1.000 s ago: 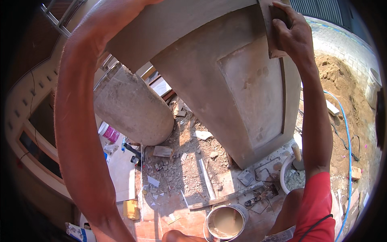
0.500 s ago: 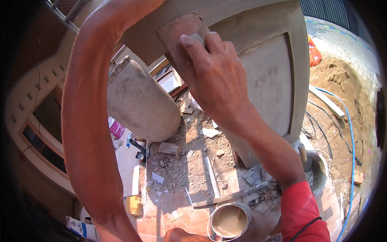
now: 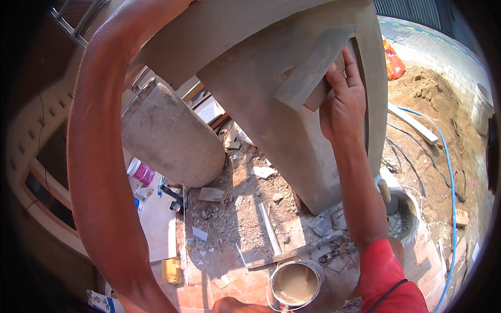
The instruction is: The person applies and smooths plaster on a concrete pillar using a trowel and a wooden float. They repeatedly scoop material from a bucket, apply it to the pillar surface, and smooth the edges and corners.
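My right hand [image 3: 344,107] is closed around a plastering float [image 3: 318,68], a flat grey rectangular board. Its smooth face is turned up toward me, with my fingers at its right edge and underside. The float is tilted in front of a grey plastered wall [image 3: 245,73] with a recessed panel; whether it touches the surface I cannot tell. My left forearm [image 3: 99,156] arches up along the left side, and its hand is cut off by the top edge.
Below stands a bucket [image 3: 317,276] of murky water. Another bucket [image 3: 417,211], with a wooden-handled tool [image 3: 384,191], stands to its right. A rough grey cylinder [image 3: 172,135] leans at left. Rubble [image 3: 245,208] covers the ground; a blue hose [image 3: 452,208] runs past sand [image 3: 417,96].
My right hand has swung the float rightward from the upper middle and turned it, so its flat face now shows. The view has shifted slightly; my left arm stays raised.
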A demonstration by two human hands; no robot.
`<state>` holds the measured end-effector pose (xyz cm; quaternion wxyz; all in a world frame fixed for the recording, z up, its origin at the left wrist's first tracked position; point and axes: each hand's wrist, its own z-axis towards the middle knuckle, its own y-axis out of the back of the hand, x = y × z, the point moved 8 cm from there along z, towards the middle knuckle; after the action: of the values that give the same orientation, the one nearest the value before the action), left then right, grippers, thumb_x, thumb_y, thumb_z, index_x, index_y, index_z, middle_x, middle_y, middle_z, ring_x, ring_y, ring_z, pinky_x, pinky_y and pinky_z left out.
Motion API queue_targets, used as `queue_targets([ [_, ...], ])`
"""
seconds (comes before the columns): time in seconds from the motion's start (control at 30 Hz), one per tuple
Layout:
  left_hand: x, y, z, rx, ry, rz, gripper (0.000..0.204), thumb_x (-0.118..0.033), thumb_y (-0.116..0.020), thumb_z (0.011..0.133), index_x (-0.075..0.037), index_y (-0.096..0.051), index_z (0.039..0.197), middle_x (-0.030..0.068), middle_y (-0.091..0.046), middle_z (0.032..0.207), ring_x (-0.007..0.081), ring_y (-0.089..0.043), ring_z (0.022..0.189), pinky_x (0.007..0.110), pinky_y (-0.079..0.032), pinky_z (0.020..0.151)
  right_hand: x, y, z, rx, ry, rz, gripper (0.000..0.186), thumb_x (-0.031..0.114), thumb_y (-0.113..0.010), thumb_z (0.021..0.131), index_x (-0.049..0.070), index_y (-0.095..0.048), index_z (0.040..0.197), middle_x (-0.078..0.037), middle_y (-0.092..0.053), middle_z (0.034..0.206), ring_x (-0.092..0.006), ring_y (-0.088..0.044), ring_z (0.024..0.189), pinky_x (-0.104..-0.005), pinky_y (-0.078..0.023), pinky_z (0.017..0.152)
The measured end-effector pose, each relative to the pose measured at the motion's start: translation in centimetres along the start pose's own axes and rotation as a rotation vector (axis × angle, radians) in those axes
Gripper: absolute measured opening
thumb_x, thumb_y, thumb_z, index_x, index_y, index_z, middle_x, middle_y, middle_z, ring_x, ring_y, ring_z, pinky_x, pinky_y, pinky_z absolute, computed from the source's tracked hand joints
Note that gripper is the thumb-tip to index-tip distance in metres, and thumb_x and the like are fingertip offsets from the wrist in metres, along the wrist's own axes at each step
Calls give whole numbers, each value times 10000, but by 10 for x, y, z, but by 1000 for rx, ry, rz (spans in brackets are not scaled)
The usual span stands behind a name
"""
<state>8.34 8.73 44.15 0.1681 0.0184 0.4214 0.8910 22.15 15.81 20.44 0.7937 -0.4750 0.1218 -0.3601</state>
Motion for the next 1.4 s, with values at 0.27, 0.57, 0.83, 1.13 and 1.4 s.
queue_targets([
  [0.27, 11, -2, 18, 60, -24, 54, 380, -252, -571, 963, 40, -666, 1188, 158, -653, 1213, 261, -586, 1133, 389, -424, 1013, -29, -36, 26, 38, -40, 200, 573, 100, -621, 996, 53, -377, 1512, -78, -617, 1240, -119, -617, 1064, -260, -532, 858],
  [0.57, 1, 0, -2, 112, -64, 95, 421, -276, -560, 970, 39, -648, 1235, 172, -648, 1237, 284, -586, 1156, 402, -410, 1041, -101, -113, -73, 99, -167, 184, 666, 157, -682, 970, -69, -353, 1503, -159, -536, 1397, -200, -520, 1271, -345, -413, 1086],
  [0.83, -3, -3, -13, 187, 0, 100, 433, -298, -526, 986, 15, -633, 1266, 180, -618, 1304, 281, -557, 1215, 423, -383, 1087, -60, -62, -52, 28, -75, 208, 663, 137, -667, 978, -29, -322, 1520, -125, -558, 1343, -190, -567, 1208, -346, -484, 1019],
  [1.13, -5, 0, -8, 238, -152, 143, 407, -302, -513, 988, -8, -669, 1221, 159, -646, 1263, 274, -589, 1168, 417, -420, 1051, -87, -105, -44, -57, -157, 199, 652, 178, -664, 984, -5, -344, 1522, -136, -570, 1322, -169, -556, 1189, -334, -471, 1002],
  [1.4, 0, 0, -5, 160, -90, 149, 386, -276, -513, 969, -17, -697, 1189, 149, -681, 1215, 278, -616, 1132, 412, -443, 1006, -123, -131, -148, 58, -443, 211, 657, 128, -681, 961, -80, -360, 1495, -188, -506, 1426, -204, -470, 1336, -343, -363, 1128],
])
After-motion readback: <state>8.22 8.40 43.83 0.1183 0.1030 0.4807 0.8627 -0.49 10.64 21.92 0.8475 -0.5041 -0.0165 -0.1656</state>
